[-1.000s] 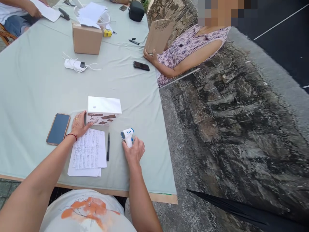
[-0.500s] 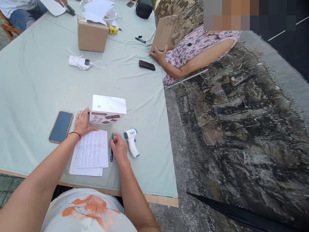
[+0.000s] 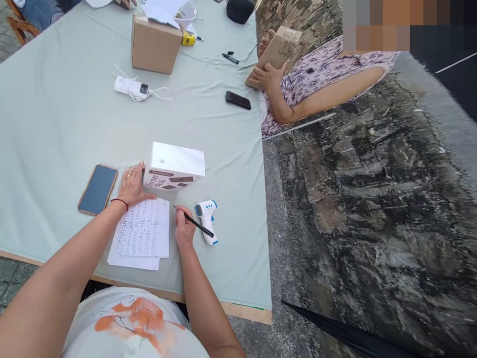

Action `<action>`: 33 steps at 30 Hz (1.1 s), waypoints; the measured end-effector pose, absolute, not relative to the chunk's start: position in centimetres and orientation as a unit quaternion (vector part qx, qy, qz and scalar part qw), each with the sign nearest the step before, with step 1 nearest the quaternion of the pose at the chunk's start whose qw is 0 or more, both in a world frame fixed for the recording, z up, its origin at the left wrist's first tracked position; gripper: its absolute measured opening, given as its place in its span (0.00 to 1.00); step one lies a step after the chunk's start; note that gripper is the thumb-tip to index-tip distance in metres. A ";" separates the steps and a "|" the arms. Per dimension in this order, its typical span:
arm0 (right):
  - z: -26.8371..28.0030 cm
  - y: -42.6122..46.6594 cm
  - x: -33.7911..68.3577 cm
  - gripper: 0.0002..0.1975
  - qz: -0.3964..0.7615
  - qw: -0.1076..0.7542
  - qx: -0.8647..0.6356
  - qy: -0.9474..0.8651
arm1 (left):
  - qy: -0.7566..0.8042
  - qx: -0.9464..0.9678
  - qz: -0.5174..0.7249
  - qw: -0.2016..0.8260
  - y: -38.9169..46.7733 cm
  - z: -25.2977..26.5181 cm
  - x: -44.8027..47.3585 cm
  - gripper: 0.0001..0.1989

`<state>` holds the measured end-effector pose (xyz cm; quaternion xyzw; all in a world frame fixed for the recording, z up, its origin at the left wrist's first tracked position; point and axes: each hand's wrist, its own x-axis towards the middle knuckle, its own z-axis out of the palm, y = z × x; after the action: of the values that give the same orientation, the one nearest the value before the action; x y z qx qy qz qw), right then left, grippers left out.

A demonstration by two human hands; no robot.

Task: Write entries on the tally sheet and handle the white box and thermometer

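Note:
My right hand grips a black pen, its tip pointing up and left, just right of the printed sheets. The pen's back end passes over a white and blue infrared thermometer lying on the table. My left hand rests with fingers spread at the top edge of the sheets, its fingers close beside a white box with brown print; whether they touch it I cannot tell. A smartphone in a brown case lies left of that hand.
Farther back on the cloth-covered table are a white corded device, a cardboard box, a yellow tape measure, a marker and a black phone. At the right edge a person holds a cardboard box.
My right hand has picked the pen up from the table and now holds it slanted. My left hand stays by the box. The person at right has tilted their cardboard box.

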<state>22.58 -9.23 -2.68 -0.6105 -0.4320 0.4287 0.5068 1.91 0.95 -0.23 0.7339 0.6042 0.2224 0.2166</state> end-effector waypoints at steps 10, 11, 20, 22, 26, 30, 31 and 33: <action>-2.4 -8.3 21.0 0.08 0.389 0.513 -0.639 -0.421 | 0.598 0.739 0.217 0.222 1.0 -0.2 2.1 0.70; -2.5 -8.3 21.0 0.08 0.386 0.512 -0.643 -0.420 | 0.599 0.738 0.215 0.223 1.0 -0.2 2.1 0.70; -2.6 -8.3 21.0 0.09 0.382 0.490 -0.640 -0.452 | 0.604 0.737 0.204 0.224 0.9 0.2 2.3 0.69; -2.7 -8.3 21.0 0.09 0.378 0.490 -0.640 -0.455 | 0.605 0.737 0.203 0.224 0.8 0.3 2.3 0.69; -2.9 -8.3 21.0 0.09 0.365 0.492 -0.638 -0.467 | 0.607 0.736 0.204 0.220 0.8 0.4 2.4 0.69; -3.1 -8.2 21.0 0.09 0.358 0.491 -0.638 -0.474 | 0.605 0.736 0.207 0.220 0.9 0.3 2.3 0.69; -3.1 -8.2 21.0 0.09 0.357 0.490 -0.638 -0.474 | 0.605 0.737 0.208 0.220 0.9 0.3 2.3 0.69; -3.2 -8.2 21.0 0.09 0.354 0.488 -0.639 -0.478 | 0.604 0.737 0.208 0.220 0.9 0.2 2.3 0.69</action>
<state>20.96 -8.17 -3.19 -0.6394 -0.4779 0.3535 0.4877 2.31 0.90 0.23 0.7368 0.6045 0.2085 0.2197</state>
